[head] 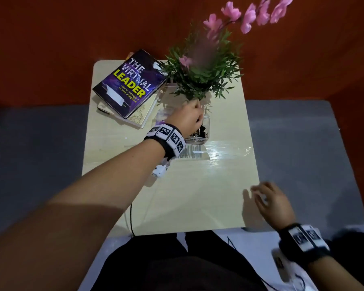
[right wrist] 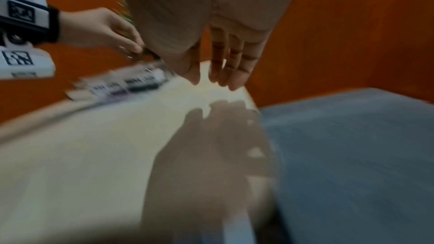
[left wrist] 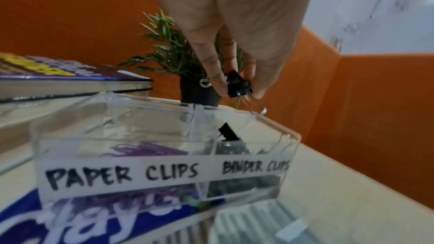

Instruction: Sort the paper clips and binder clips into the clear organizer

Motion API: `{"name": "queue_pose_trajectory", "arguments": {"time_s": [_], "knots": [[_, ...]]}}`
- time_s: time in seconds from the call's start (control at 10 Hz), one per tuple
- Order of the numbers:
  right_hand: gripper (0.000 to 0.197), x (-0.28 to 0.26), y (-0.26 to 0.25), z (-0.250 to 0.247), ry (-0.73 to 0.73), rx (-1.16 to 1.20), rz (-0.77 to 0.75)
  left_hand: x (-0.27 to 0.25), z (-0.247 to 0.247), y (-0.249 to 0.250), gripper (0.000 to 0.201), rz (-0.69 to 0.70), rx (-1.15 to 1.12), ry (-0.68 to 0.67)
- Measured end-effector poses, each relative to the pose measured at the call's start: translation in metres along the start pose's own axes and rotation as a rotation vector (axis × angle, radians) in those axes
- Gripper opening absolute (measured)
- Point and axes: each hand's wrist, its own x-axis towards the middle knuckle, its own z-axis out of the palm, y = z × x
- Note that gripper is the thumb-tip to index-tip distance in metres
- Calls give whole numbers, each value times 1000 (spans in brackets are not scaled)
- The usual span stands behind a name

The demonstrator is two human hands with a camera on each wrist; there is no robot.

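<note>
A clear organizer stands on the table, with labels PAPER CLIPS and BINDER CLIPS on its front. Purple paper clips lie in its left compartment, black binder clips in its right. My left hand hangs just above the right compartment and pinches a black binder clip between thumb and fingers. My right hand hovers over the table's near right edge, blurred, fingers straight and holding nothing.
A stack of books lies at the table's far left. A potted plant with pink flowers stands right behind the organizer. A blue printed sheet lies under the organizer. Grey floor flanks the table.
</note>
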Motion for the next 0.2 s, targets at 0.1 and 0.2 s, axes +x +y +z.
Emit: {"name": "queue_pose_trajectory", "arguments": {"time_s": [0.1, 0.2], "knots": [[16, -53, 42, -14, 7, -73, 122, -3, 3, -5, 16, 22, 56, -104], [61, -101, 91, -16, -105, -44, 277, -27, -1, -22, 15, -34, -1, -37]]}}
